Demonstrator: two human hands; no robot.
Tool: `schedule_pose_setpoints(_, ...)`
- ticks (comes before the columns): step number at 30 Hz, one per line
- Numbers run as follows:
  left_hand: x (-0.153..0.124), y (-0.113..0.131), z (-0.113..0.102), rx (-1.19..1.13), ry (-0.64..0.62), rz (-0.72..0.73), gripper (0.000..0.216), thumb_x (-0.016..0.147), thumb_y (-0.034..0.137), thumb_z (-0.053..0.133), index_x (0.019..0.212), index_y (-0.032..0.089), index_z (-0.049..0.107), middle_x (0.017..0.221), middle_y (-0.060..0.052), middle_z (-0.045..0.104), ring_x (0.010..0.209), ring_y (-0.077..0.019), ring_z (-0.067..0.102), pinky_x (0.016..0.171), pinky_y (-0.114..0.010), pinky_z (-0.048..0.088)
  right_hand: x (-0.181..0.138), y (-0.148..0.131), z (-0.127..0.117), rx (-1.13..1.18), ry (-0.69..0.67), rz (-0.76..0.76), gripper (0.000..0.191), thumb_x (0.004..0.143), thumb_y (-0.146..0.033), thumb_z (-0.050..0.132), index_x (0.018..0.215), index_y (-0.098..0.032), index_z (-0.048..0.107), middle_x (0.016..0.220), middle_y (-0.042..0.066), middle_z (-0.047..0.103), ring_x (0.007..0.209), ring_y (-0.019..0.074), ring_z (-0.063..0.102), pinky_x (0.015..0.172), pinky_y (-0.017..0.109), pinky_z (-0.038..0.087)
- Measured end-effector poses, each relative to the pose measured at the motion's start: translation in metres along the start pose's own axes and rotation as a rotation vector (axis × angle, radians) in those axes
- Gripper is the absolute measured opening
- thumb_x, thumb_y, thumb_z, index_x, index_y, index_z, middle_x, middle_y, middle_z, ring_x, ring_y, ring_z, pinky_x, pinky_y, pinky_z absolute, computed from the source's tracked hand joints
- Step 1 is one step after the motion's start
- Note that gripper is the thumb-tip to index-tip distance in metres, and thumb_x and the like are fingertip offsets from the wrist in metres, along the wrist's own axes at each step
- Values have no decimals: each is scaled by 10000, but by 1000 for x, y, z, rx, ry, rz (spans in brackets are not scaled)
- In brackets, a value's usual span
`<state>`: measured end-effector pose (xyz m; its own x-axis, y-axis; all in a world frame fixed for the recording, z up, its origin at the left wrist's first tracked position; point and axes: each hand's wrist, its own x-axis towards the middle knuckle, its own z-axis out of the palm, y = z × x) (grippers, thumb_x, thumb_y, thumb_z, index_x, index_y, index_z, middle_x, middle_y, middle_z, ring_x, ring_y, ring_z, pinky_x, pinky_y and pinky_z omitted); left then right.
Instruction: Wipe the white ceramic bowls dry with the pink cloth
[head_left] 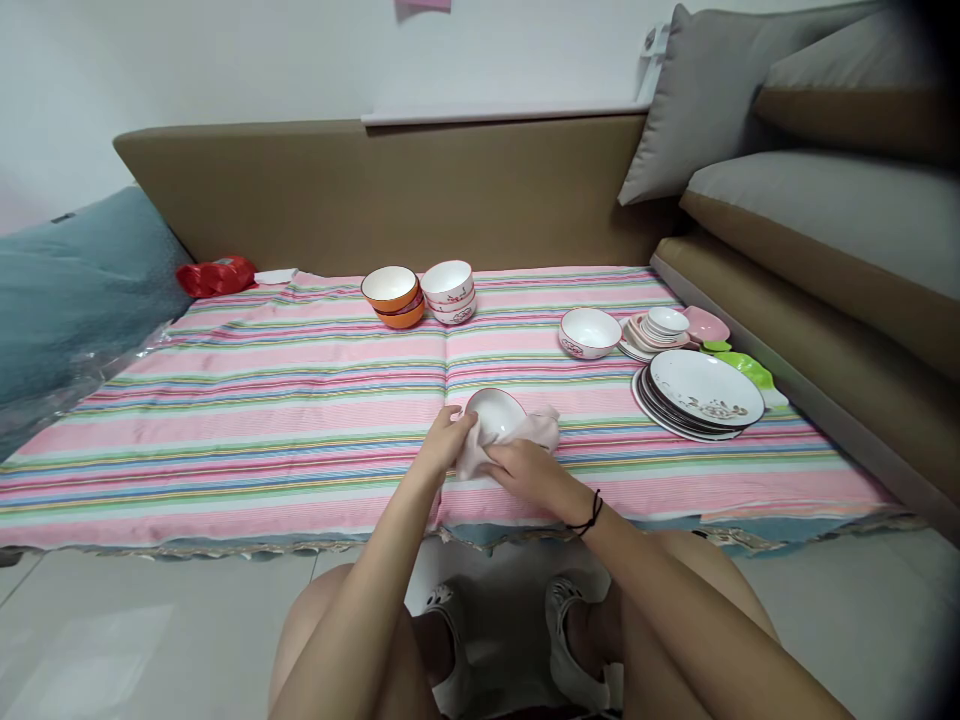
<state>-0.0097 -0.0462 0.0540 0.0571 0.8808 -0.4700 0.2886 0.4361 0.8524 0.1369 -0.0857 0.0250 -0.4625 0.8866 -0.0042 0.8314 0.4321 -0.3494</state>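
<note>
Just above the front part of the striped cloth, a white bowl [495,413] with a thin red rim is tilted with its inside towards me. My left hand [451,436] grips the bowl's left side, fingers closed round its edge. A pale pink cloth [541,428] lies bunched over the bowl's near and right side. My right hand [523,468] is closed on this cloth and presses it against the bowl. The bowl's underside and some of my fingertips are hidden by the cloth.
Stacked orange bowls [390,290] and white bowls [448,290] stand at the back. To the right are a single bowl [589,333], small dishes [666,322], a plate stack [701,390] and a green item [750,370]. Cushions [825,210] rise at the right.
</note>
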Motion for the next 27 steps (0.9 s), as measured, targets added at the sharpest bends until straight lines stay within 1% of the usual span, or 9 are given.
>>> schedule_pose_setpoints(3,3,-2,-2,-24,30,46,434,846,444,508,1178,168,547,1118,-109,616,830,-183,594,621,-245,462,1,-2,-4,180,121,32,315,992,-326,387,847,-151,605,724,39,659,614,146,555,563,253,352)
schedule_pose_setpoints(5,5,-3,-4,-70,22,65,417,857,472,471,1137,178,566,1148,-102,609,819,-180,593,605,-245,459,1,-1,-3,287,146,63,276,982,-343,421,903,-146,598,752,30,658,632,140,555,576,243,357)
schedule_pose_setpoints(7,6,-3,-5,-126,1,45,403,866,476,448,1124,188,562,1174,-103,600,750,-163,594,582,-252,463,1,2,-2,272,70,102,248,963,-333,462,947,-137,613,819,49,680,686,150,580,614,246,374)
schedule_pose_setpoints(10,6,-4,-5,-191,6,-11,383,875,445,443,1161,199,509,1259,-121,555,612,-122,575,541,-266,473,1,8,-1,143,-74,169,210,922,-290,531,938,-123,656,919,92,705,793,177,618,684,254,395)
schedule_pose_setpoints(14,6,-2,-4,-304,44,-20,366,863,342,468,1195,190,455,1306,-136,511,576,-106,590,554,-274,491,3,14,-6,64,-83,241,145,843,-167,588,915,-88,686,947,153,708,855,221,633,692,268,386)
schedule_pose_setpoints(17,7,0,-4,-314,63,25,405,800,257,526,1195,174,492,1182,-116,568,608,-110,597,583,-266,493,6,14,-13,55,-15,271,211,890,-203,512,882,-88,688,889,148,710,793,207,624,651,267,359)
schedule_pose_setpoints(20,9,-2,-4,-152,58,75,398,744,196,546,1140,169,568,1063,-98,615,659,-122,590,587,-246,475,9,14,-17,212,156,302,296,910,-308,484,784,-115,670,781,88,699,669,161,573,586,248,324)
schedule_pose_setpoints(23,9,-5,-2,-39,-61,67,437,720,178,567,1158,184,569,992,-77,648,687,-135,602,635,-258,488,10,16,-14,419,303,346,303,870,-326,496,666,-133,609,684,36,653,597,133,505,538,234,291)
schedule_pose_setpoints(27,4,-4,1,-70,-202,25,432,777,335,603,1184,199,553,917,-49,659,691,-147,625,712,-301,511,11,20,-8,559,321,307,251,846,-291,461,662,-147,555,662,13,601,604,130,485,532,230,310)
